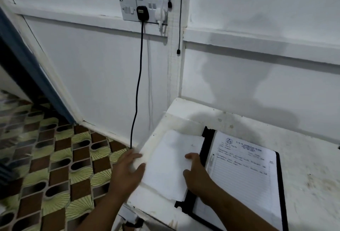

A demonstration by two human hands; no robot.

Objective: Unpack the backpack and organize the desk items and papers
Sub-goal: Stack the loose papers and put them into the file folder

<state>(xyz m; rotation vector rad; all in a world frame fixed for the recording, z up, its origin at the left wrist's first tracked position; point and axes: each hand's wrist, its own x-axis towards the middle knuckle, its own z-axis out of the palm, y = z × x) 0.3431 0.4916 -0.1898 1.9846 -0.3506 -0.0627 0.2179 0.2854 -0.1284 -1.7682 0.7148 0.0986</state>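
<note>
Item: white desk [303,171], lower right of the frame, surface scuffed and stained.

On the desk: one black folder [281,184], lying open, with a lined sheet [244,173] of handwriting under a printed letterhead on its right side. A stack of blank white papers [171,162] lies at lower centre, overlapping the folder's left edge and reaching to the desk's left edge.

Hands: left hand [128,170] at the left edge of the papers, fingers fairly straight against the stack, thumb on top. It appears to be steadying or squaring the stack, though blur hides the exact contact. Right hand [197,173] rests on the right side of the papers beside the folder's spine, fingers bent, pressing down and not closed round anything.

Backpack: not in view.

Progress, as judged: papers and folder are already out and being put in order. Whether the backpack holds more cannot be told.

Also present: wall socket [139,9], upper centre, with a black cable [137,90] hanging to the patterned floor [55,166].
</note>
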